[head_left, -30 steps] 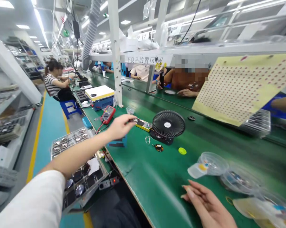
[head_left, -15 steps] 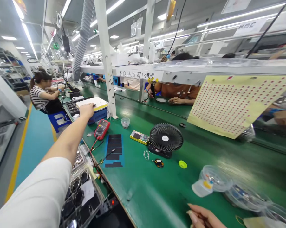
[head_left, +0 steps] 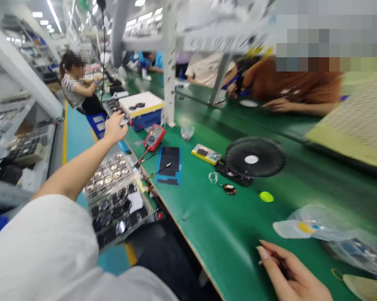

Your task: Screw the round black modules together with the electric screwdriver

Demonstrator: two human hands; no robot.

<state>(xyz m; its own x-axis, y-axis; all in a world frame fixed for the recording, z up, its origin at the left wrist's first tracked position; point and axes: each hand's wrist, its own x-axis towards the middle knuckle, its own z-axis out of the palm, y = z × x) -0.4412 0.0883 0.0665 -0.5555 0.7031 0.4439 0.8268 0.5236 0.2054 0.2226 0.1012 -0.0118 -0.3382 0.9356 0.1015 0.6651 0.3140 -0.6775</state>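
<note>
Far out at the left, my left hand [head_left: 115, 127] reaches beside a blue box [head_left: 148, 120] with a white and yellow top. Its fingers look apart; a pale spot between them is too blurred to name. Black round parts [head_left: 136, 106] lie on the box top. In the lower right, my right hand [head_left: 289, 267] rests low over the green bench [head_left: 207, 225], thumb and fingertips together. A tiny light bit shows at the thumb tip, too small to name. Further in are a black fan [head_left: 255, 158], a yellow battery pack [head_left: 206, 154] and a small round board [head_left: 229, 189].
A red multimeter [head_left: 154, 137] and a blue-backed sheet of black strips [head_left: 169, 165] lie mid-bench. Trays of round parts [head_left: 119, 209] stand at the bench's left side. Clear tubs [head_left: 320, 221] and a lime cap [head_left: 266, 196] are at right. A white post [head_left: 169, 62] rises behind. Co-workers sit beyond.
My left hand has come off the box top to its near left side, and black parts now show on the top. The view has swung left and down. More of my right hand shows.
</note>
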